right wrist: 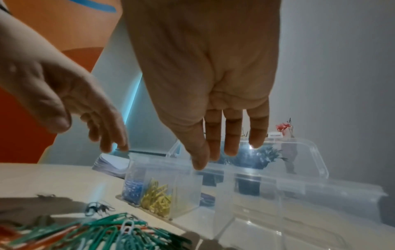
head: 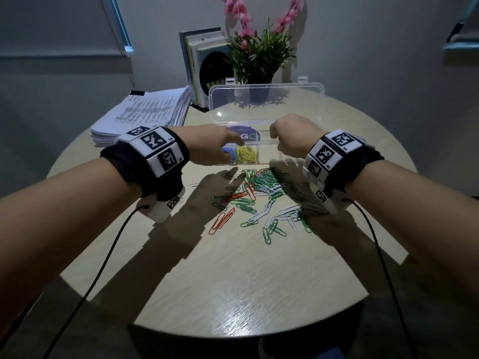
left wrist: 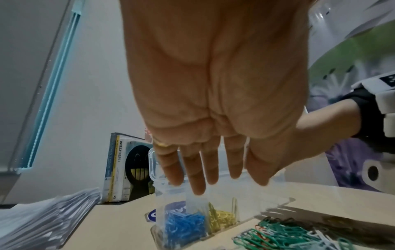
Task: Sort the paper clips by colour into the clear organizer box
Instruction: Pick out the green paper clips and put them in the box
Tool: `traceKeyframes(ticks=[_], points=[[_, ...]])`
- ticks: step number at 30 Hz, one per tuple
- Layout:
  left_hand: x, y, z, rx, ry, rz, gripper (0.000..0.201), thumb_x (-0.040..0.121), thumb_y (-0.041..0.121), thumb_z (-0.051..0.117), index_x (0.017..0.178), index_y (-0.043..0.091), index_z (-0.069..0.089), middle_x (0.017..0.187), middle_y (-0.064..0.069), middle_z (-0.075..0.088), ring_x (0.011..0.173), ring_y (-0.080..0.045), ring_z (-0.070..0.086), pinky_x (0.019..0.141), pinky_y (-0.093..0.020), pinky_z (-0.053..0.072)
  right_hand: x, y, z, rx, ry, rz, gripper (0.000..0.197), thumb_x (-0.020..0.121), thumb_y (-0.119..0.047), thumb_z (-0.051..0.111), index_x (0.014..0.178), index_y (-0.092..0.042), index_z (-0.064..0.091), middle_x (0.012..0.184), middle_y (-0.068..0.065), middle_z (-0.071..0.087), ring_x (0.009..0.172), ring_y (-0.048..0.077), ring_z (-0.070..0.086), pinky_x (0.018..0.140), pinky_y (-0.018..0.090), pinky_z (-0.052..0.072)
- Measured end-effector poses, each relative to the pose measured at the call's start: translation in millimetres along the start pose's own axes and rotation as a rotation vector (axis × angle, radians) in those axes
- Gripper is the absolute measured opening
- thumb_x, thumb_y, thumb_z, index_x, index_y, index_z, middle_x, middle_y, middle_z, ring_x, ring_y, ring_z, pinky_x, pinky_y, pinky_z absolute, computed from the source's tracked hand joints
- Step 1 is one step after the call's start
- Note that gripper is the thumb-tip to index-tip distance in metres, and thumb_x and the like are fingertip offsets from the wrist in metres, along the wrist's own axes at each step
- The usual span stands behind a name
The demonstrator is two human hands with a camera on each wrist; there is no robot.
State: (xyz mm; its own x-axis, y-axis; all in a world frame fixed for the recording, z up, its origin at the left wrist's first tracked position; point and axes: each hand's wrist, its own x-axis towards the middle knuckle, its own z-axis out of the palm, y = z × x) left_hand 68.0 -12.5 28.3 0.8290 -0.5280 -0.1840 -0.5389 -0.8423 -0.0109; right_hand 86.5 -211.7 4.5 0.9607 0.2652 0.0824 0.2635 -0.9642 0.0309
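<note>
left hand [left wrist: 213,94]: fingers straight, spread, empty, above blue clips [left wrist: 183,225] | right hand [right wrist: 205,81]: fingers straight, together, empty, over organizer box [right wrist: 267,182] | yellow clips [head: 247,154] in next compartment | loose clips [head: 259,198] on counter [head: 233,281]

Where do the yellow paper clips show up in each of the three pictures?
Head view: the yellow paper clips sit mid-picture in the clear organizer box, between the two wrists.
Left wrist view: low and centre, below the fingertips.
Right wrist view: lower left of centre, in the box's second compartment.
Shared landmark: the blue paper clips in the compartment directly to their left.
</note>
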Motion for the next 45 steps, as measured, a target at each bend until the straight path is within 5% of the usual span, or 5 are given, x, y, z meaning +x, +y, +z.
traceKeyframes(ticks=[13,17,24,33,45], points=[[-53.9,13.9,41.0,0.205,-0.352,-0.25,0.051,0.087,0.034,0.057,0.135,0.019,0.046,0.126,-0.002,0.056,0.099,-0.022,0.057,0.075,-0.028,0.046,-70.5,25.7,10.5,0.048,-0.349,0.193,0.029,0.087,-0.014,0.06,0.115,-0.018,0.067,0.097,0.001,0.064,0.085,0.019,0.055,0.072,0.024,0.043],[-59.4,15.3,49.2,0.164,-0.307,-0.249,0.051,0.085,0.028,0.059,0.133,0.019,0.046,0.12,-0.003,0.057,0.093,-0.022,0.055,0.07,-0.03,0.045,-78.0,19.1,10.6,0.05,-0.398,0.204,0.033,0.081,-0.01,0.065,0.112,-0.019,0.068,0.082,-0.005,0.06,0.082,0.019,0.057,0.072,0.027,0.05],[-57.9,24.9,54.0,0.027,-0.193,-0.199,0.041,0.085,0.01,0.056,0.125,0.019,0.054,0.116,-0.002,0.062,0.104,-0.022,0.056,0.086,-0.032,0.051,-82.6,3.6,12.0,0.171,-0.331,0.114,0.028,0.084,-0.009,0.067,0.11,-0.017,0.072,0.108,0.001,0.07,0.088,0.017,0.06,0.073,0.024,0.048],[-53.6,33.0,54.5,0.03,-0.136,-0.169,0.032,0.086,0.011,0.059,0.118,0.016,0.059,0.115,-0.005,0.062,0.101,-0.022,0.056,0.075,-0.027,0.046,-85.3,4.2,13.2,0.303,-0.28,0.129,0.011,0.079,-0.02,0.075,0.088,-0.017,0.072,0.078,-0.007,0.062,0.078,0.013,0.058,0.07,0.026,0.05],[-25.6,62.6,53.5,-0.034,-0.042,-0.016,0.034,0.09,0.025,0.055,0.123,0.016,0.054,0.118,-0.007,0.058,0.1,-0.022,0.054,0.082,-0.031,0.048,-82.0,20.8,17.4,0.165,-0.309,0.195,0.018,0.081,-0.002,0.063,0.09,-0.012,0.074,0.075,-0.004,0.067,0.072,0.015,0.062,0.058,0.022,0.051]])
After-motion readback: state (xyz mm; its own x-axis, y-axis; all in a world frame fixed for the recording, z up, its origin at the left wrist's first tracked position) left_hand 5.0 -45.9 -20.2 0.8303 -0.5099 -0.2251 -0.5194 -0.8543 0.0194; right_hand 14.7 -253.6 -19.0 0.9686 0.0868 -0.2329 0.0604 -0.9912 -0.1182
